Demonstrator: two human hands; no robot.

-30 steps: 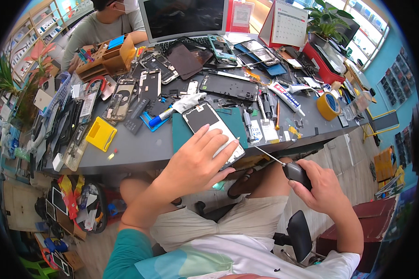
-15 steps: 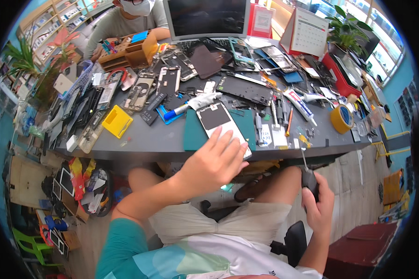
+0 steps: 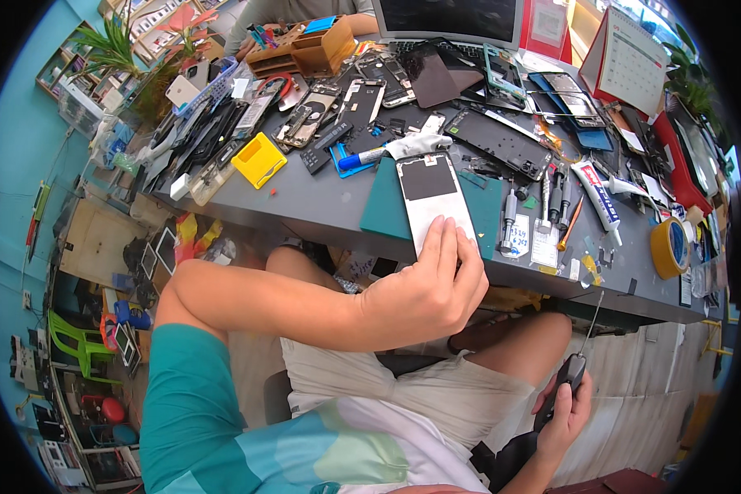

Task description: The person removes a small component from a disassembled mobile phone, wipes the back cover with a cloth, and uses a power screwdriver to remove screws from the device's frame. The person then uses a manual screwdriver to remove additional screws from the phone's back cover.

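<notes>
A phone screen panel [image 3: 449, 216], its white back bearing a dark rectangle, lies on a green mat [image 3: 384, 206] near the desk's front edge. My left hand [image 3: 430, 284] is closed at the panel's lower end, fingers together on its white face; the thumb is hidden. Down to the right, off the desk, my right hand [image 3: 570, 407] grips a black-handled tool [image 3: 566, 375] whose thin metal shaft points up. A crumpled pale tube [image 3: 420, 146] and a blue-and-white marker [image 3: 359, 158] lie just beyond the panel.
Phone parts [image 3: 362, 103] and a long black frame [image 3: 496, 142] crowd the desk. Screwdrivers [image 3: 545, 200], a white-and-blue tube [image 3: 594, 196] and a tape roll [image 3: 670, 247] sit right; a yellow holder [image 3: 258, 160] sits left. A person's sleeve [image 3: 280, 16] shows behind a wooden organizer [image 3: 325, 53].
My view has shifted, moving the desk rightward in the picture. My left fingers have gone from spread over the panel to gathered at its lower end. My right hand still holds the tool, now lower.
</notes>
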